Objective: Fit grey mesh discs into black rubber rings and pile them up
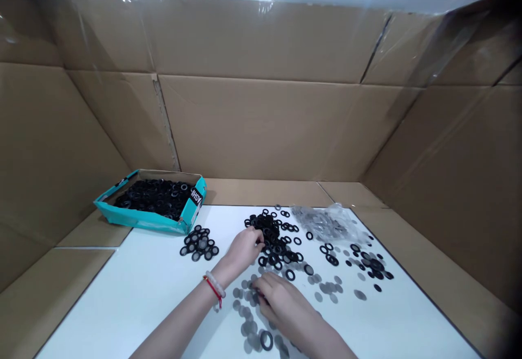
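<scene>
My left hand (246, 246), wearing a pale bracelet and a red cord, reaches to the left edge of a heap of black rings (271, 234). Its fingers are curled together against the rings; whatever is between them is hidden. Nearer to me, my right hand (279, 297) is low over scattered grey translucent discs (247, 313), thumb and fingers pinched. I cannot make out what is in that pinch. Left of my left hand lies a small group of black rings with grey discs in their middles (199, 243). A single black ring (266, 340) rests below my right hand.
A teal-edged box (142, 217) full of black rings stands at the back left. At the back right is a clear plastic bag (330, 223) with grey discs. Dark discs (374, 264) lie to the right. Cardboard walls (261, 125) surround the white table (134, 293).
</scene>
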{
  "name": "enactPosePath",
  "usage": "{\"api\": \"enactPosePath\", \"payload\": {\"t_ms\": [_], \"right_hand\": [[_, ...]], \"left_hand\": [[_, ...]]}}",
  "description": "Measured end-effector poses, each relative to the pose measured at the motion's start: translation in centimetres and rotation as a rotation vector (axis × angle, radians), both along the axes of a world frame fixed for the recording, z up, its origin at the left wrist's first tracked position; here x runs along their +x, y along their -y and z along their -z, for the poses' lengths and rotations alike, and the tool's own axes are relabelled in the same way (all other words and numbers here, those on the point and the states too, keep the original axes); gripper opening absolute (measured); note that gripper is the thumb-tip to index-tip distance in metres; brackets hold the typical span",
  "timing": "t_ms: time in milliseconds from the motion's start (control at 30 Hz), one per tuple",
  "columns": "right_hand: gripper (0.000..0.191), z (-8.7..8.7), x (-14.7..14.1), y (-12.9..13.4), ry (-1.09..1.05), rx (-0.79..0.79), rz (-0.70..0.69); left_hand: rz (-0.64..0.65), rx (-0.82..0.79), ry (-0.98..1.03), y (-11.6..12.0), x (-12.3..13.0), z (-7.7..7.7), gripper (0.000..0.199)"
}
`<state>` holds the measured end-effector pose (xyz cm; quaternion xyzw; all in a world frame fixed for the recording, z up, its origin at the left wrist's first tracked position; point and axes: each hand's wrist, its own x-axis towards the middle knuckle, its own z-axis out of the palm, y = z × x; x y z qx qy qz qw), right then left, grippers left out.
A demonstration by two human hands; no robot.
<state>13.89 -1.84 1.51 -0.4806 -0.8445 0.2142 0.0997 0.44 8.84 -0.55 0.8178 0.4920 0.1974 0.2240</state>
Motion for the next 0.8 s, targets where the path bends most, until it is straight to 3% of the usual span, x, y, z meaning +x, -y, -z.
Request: {"api": "enactPosePath", "payload": {"t_ms": [200,333,533,667,800], "right_hand": [[0.021,0.9,0.5,-1.6,-0.109,0.000,0.101],[0.017,0.9,0.0,-3.1,-0.162,0.006,0.085],[0.025,1.2,-2.4,-5.1,-0.105,0.025,0.006],[0.021,1.5,-3.0,-6.0,-0.083,0.027,-0.030],[0.014,1.0,-3.3,-5.9,-0.117,0.017,-0.036]], "left_hand": [[-0.045,-0.036,0.117,0.0,0.4,0.7,0.012],[-0.038,-0.087,0.219,-1.1,-0.2,-0.2,0.007],[-0.130,-0.037,0.357,-2.8,-4.6,-5.3,0.011],[-0.219,0.036,0.418,-2.6,-7.6,-9.1,0.017],[-0.270,0.084,0.451,-1.8,-9.4,-11.7,0.022]]}}
